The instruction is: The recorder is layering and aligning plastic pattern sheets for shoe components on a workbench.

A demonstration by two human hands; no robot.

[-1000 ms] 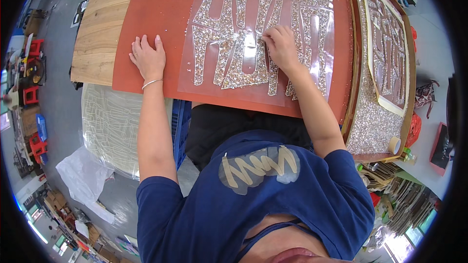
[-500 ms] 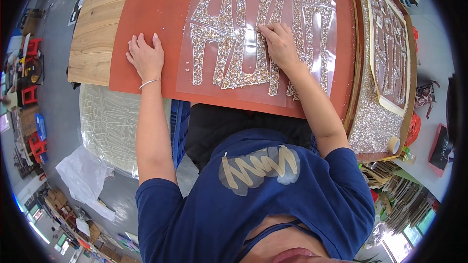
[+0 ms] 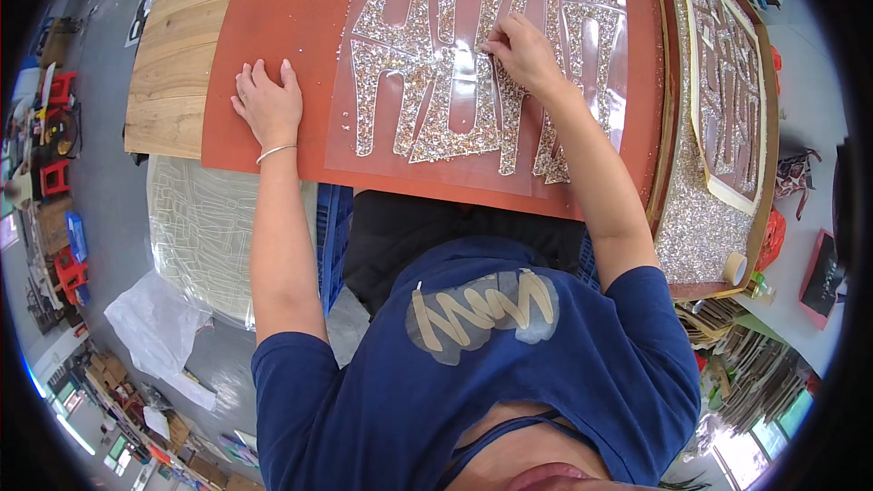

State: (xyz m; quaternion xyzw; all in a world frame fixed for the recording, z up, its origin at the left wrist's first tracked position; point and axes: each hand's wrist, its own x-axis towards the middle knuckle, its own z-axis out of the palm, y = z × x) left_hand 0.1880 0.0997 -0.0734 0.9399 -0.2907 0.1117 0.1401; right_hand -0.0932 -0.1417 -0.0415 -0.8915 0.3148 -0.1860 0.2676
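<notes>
The plastic sheet (image 3: 466,95) is lying on a red board (image 3: 282,0), its visible shapes (image 3: 366,100) looking mostly filled with sparkly bits (image 3: 464,145); stray specks (image 3: 345,115) are sitting outside, and the far end is running out of view. The left hand (image 3: 270,107) is resting on the board, fingers spread; the right hand (image 3: 527,53) is pinching narrowly, holding what I cannot tell. A glittery tray (image 3: 771,141) is flanking the board; red stools (image 3: 66,264) are dotting the gray floor (image 3: 118,209).

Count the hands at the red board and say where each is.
2. The left hand rests, spread, on the bare left part of the red board; the right hand is at the clear glitter-patterned sheet. Neither is hidden.
</notes>
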